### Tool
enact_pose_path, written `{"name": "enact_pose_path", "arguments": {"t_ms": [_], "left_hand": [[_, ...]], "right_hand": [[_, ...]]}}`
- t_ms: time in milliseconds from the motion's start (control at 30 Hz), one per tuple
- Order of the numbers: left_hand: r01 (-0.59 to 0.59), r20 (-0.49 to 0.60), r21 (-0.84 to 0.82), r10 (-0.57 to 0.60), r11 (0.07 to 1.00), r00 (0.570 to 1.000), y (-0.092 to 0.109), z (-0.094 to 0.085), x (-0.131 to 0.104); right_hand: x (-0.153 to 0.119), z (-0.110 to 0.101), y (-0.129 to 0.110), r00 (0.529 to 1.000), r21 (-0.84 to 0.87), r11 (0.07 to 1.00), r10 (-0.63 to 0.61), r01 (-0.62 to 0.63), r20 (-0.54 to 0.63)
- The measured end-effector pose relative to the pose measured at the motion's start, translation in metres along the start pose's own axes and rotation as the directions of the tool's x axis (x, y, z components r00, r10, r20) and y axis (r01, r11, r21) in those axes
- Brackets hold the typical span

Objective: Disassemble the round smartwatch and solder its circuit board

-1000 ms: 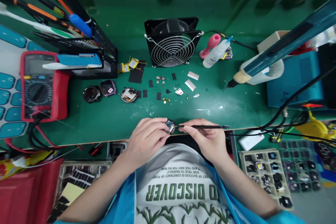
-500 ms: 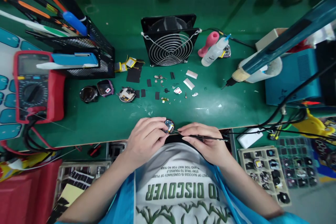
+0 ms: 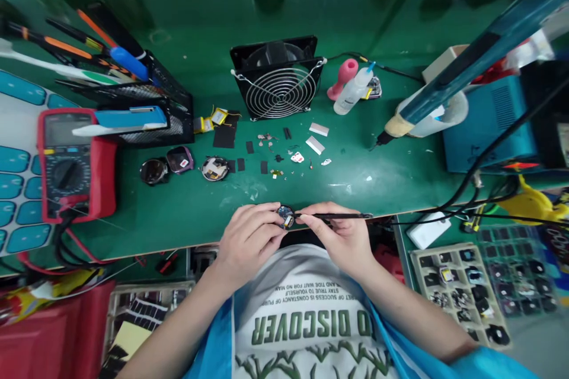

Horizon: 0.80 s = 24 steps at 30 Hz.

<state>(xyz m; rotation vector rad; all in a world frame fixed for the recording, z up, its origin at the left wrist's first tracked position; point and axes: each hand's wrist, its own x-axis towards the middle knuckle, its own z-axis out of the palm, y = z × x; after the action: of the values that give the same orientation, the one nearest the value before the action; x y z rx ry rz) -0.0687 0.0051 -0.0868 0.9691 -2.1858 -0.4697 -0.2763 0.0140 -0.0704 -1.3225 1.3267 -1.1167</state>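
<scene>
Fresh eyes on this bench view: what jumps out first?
Probably the black fan with its silver grille, back middle of the green bench. Next, the red multimeter at left. At the near edge, the left hand holds a small round device and the right hand a slim dark tool pointed at it.

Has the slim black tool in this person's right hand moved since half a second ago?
Yes: the outer end of the slim black tool has swung forward, to about level with the front edge of the green workbench.
</scene>
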Motion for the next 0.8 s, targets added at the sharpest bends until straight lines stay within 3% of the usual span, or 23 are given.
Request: {"name": "enact_pose_path", "arguments": {"t_ms": [233, 600, 800], "left_hand": [[-0.003, -0.026, 0.063, 0.005, 0.998, 1.000, 0.001, 0.002, 0.000], [-0.032, -0.016, 0.097, 0.034, 0.995, 0.999, 0.002, 0.003, 0.000], [-0.042, -0.011, 0.095, 0.043, 0.995, 0.999, 0.001, 0.003, -0.002]], "right_hand": [[-0.004, 0.000, 0.001, 0.999, -0.055, 0.998, -0.040, 0.038, -0.027], [-0.018, 0.008, 0.007, 0.957, -0.119, 0.953, -0.285, 0.278, -0.047], [-0.018, 0.010, 0.007, 0.937, -0.131, 0.931, -0.347, 0.341, -0.029]]}}
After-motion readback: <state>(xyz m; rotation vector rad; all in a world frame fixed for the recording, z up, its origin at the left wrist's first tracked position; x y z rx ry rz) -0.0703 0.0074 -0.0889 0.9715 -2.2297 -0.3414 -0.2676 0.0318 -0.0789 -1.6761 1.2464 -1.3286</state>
